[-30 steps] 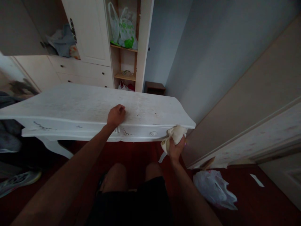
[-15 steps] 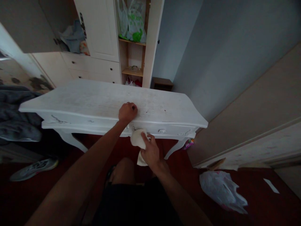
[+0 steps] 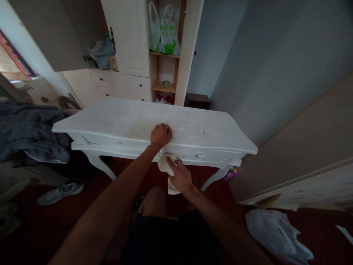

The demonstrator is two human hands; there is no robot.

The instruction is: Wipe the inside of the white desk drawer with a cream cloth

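Observation:
A white console table (image 3: 118, 121) with curved legs and a scuffed front stands before me. My left hand (image 3: 160, 134) rests on its front edge near the middle, fingers curled into a loose fist with nothing visible in it. Just below, my right hand (image 3: 179, 177) presses a crumpled cream cloth (image 3: 165, 165) against the table's front panel, fingers closed on the cloth. A small drawer knob (image 3: 200, 156) sits right of the cloth.
A white wardrobe (image 3: 129, 40) with plastic bags (image 3: 165, 31) on its shelves stands behind the table. Grey bedding (image 3: 27, 129) lies at left, a shoe (image 3: 59, 192) on the dark red floor. A white plastic bag (image 3: 275, 235) lies at lower right beside a leaning board (image 3: 303, 147).
My right hand has carried the cloth from the table's right front corner leftward to the middle of the front panel. The left hand stays on the edge; the view has shifted.

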